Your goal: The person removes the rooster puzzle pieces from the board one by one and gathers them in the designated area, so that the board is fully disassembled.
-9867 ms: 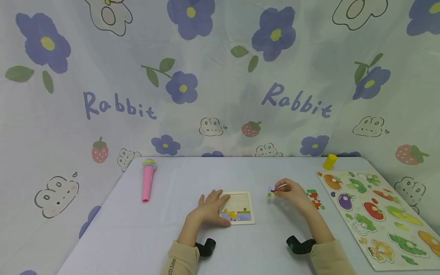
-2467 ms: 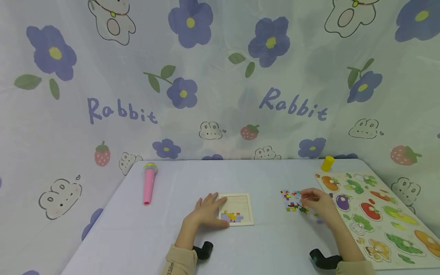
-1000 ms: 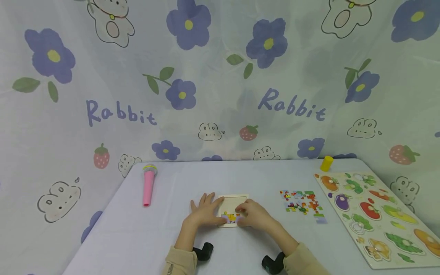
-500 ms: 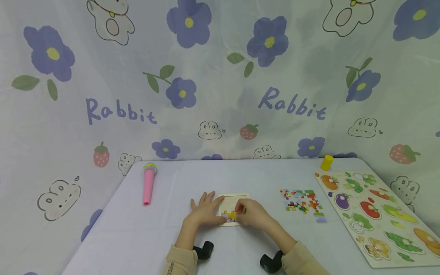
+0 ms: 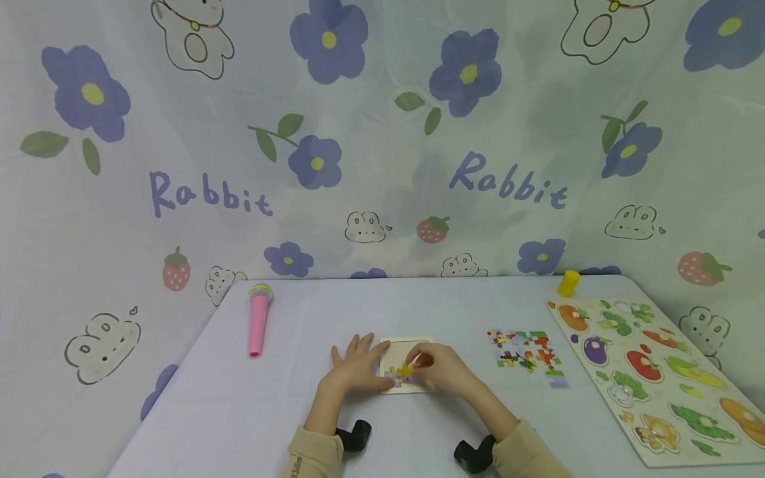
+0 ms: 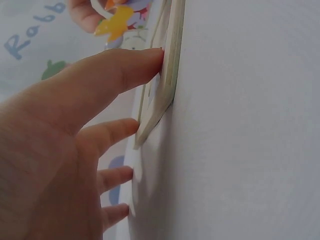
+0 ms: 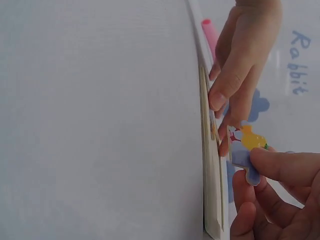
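Note:
A small wooden puzzle tray (image 5: 397, 352) lies mid-table. My left hand (image 5: 357, 367) rests at its left edge with fingers spread; in the left wrist view the thumb (image 6: 142, 64) presses on the frame near a corner. My right hand (image 5: 441, 368) is over the tray's right part, pinching a jigsaw piece (image 7: 241, 157) between thumb and fingers. That piece is purple with yellow and is tilted up, clear of the frame in the right wrist view. At the tray's lower left another purple piece (image 5: 390, 375) shows beside my left thumb. My right hand hides part of the tray.
Several loose jigsaw pieces (image 5: 524, 349) lie grouped right of the tray. A vegetable puzzle board (image 5: 648, 398) covers the table's right side, with a yellow cylinder (image 5: 568, 283) behind it. A pink toy microphone (image 5: 258, 325) lies at the left.
Earlier the right hand added pieces to the group at the right, and fewer stayed in the tray. It then came back to the tray and lifted the yellow-and-purple piece. The left hand stayed.

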The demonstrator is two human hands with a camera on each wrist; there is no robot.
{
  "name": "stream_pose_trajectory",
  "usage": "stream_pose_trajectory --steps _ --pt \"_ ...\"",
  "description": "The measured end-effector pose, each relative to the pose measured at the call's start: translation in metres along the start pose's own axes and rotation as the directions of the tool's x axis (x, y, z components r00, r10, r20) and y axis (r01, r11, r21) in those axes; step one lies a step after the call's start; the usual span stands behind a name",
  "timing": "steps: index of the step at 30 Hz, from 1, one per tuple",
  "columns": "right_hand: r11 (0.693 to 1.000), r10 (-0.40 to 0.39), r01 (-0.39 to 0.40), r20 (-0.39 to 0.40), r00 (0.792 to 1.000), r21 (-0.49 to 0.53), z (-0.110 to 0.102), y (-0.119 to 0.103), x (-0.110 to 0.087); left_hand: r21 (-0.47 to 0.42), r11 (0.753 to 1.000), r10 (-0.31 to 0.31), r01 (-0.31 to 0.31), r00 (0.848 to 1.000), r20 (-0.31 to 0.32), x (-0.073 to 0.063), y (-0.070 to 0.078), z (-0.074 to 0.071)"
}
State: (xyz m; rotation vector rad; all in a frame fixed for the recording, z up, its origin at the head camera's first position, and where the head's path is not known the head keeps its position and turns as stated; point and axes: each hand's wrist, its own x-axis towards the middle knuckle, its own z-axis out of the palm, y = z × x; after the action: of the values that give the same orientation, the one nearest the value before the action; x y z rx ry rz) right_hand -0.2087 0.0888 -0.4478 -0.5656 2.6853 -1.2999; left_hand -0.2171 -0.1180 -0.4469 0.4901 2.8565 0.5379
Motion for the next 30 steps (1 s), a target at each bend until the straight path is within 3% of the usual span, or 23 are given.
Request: stream_pose_trajectory --steps 7,15,30 --pt "0.996 0.079 -0.079 -0.011 0.997 0.049 -0.014 0.005 -0.002 -0.005 1.0 -0.01 0.01 1.0 0.004 0.0 0.001 0.0" --pt "0.985 0.173 -0.169 -0.105 0.979 0.046 -0.033 0.011 -0.007 -0.013 1.0 -0.009 0.009 1.0 0.003 0.0 0.0 0.0" --pt "0.976 0.214 -0.204 -0.145 0.966 0.081 -0.067 0.033 -0.025 -0.028 1.0 -0.008 0.009 1.0 0.01 -0.002 0.002 -0.002"
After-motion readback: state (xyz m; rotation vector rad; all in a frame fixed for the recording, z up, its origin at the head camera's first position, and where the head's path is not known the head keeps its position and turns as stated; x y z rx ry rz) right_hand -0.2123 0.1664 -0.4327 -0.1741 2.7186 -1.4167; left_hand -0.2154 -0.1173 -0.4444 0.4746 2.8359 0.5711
